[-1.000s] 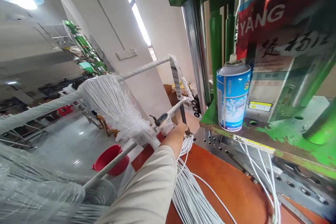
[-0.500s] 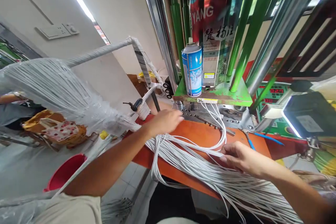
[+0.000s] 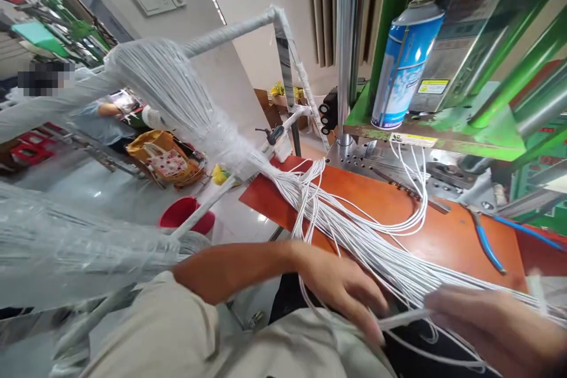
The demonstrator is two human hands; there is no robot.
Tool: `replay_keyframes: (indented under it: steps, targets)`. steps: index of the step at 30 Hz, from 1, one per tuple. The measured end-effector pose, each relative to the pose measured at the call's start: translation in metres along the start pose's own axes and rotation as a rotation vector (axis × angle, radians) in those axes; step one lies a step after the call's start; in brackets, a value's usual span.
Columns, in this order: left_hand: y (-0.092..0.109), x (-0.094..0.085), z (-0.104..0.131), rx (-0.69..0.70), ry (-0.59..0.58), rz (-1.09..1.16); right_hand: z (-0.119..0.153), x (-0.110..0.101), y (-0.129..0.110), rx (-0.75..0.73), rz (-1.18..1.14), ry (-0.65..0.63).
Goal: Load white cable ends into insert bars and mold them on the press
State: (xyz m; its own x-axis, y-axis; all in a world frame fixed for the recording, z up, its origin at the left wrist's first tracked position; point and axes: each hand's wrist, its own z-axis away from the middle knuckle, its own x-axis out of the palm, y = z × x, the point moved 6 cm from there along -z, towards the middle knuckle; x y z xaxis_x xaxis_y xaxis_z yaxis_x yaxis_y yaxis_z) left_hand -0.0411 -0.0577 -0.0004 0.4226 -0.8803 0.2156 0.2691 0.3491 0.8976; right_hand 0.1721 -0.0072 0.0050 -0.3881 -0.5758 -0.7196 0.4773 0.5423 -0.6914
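A long bundle of thin white cables (image 3: 354, 236) lies across the orange work board (image 3: 469, 236). My left hand (image 3: 341, 283) is low over my lap, its thumb and fingers loosely around a few white cables. These run taut from its fingertips to my right hand (image 3: 482, 319), which is blurred and closed on them at the bundle's near right side. Several cable ends loop up under the green plate (image 3: 496, 142) of the press. Blue-handled pliers (image 3: 487, 242) lie on the board's right part, beyond my right hand.
A blue spray can (image 3: 407, 68) stands on the green plate. Left of the board is a frame wrapped in plastic (image 3: 225, 35), with more cables hung over it. A red bucket (image 3: 186, 215) sits on the floor. Farther left, a person (image 3: 95, 121) sits near a yellow bag (image 3: 166, 156).
My view has swung left and down. My left hand has come off the bundle's far end toward my lap. My right hand has moved nearer me, and a few cables now stretch between both hands.
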Motion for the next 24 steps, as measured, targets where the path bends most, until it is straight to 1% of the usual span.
replay_keyframes:
  steps: [1, 2, 3, 4, 6, 7, 8, 9, 10, 11, 14, 17, 18, 19, 21, 22, 23, 24]
  targets:
    - [-0.006, 0.010, -0.017, 0.034, -0.017, 0.045, -0.006, 0.013, -0.006, -0.020, -0.012, -0.094]
    - [-0.013, 0.015, -0.034, 0.042, 0.009, 0.116, -0.011, 0.020, -0.008, -0.033, -0.010, -0.150]
    - [-0.020, 0.017, -0.047, 0.038, 0.075, 0.180, -0.013, 0.020, -0.006, -0.026, 0.013, -0.148]
    - [-0.026, 0.014, -0.056, 0.032, 0.165, 0.241, -0.014, 0.013, 0.001, 0.003, 0.059, -0.091]
    - [-0.034, 0.004, -0.064, 0.033, 0.324, 0.334, -0.009, -0.005, 0.021, 0.090, 0.162, -0.002]
    - [-0.034, -0.002, -0.066, 0.045, 0.364, 0.360, -0.005, -0.012, 0.029, 0.133, 0.182, -0.002]
    - [-0.032, -0.006, -0.069, 0.061, 0.367, 0.381, -0.002, -0.017, 0.035, 0.166, 0.162, -0.033]
    - [-0.028, -0.010, -0.074, 0.071, 0.343, 0.394, 0.001, -0.019, 0.039, 0.190, 0.101, -0.082]
    - [-0.023, -0.013, -0.080, 0.081, 0.312, 0.399, 0.001, -0.022, 0.040, 0.203, 0.002, -0.111]
    - [-0.017, -0.014, -0.088, 0.092, 0.286, 0.397, 0.000, -0.027, 0.040, 0.224, -0.115, -0.099]
    - [0.001, -0.015, -0.117, 0.102, 0.238, 0.399, -0.010, -0.044, 0.040, 0.285, -0.408, 0.108]
    - [0.021, -0.019, -0.136, 0.114, 0.249, 0.386, -0.019, -0.050, 0.049, 0.284, -0.580, 0.263]
    - [0.029, -0.024, -0.137, 0.121, 0.268, 0.365, -0.022, -0.050, 0.057, 0.287, -0.633, 0.326]
    - [0.038, -0.032, -0.135, 0.137, 0.297, 0.334, -0.025, -0.049, 0.065, 0.296, -0.657, 0.415]
    - [0.064, -0.052, -0.124, 0.220, 0.384, 0.246, -0.034, -0.044, 0.078, 0.312, -0.606, 0.599]
    - [0.080, -0.063, -0.118, 0.281, 0.434, 0.185, -0.042, -0.038, 0.078, 0.301, -0.552, 0.641]
    - [0.096, -0.074, -0.112, 0.346, 0.486, 0.111, -0.052, -0.029, 0.072, 0.284, -0.493, 0.661]
    - [0.110, -0.085, -0.109, 0.397, 0.532, 0.027, -0.062, -0.020, 0.062, 0.257, -0.448, 0.660]
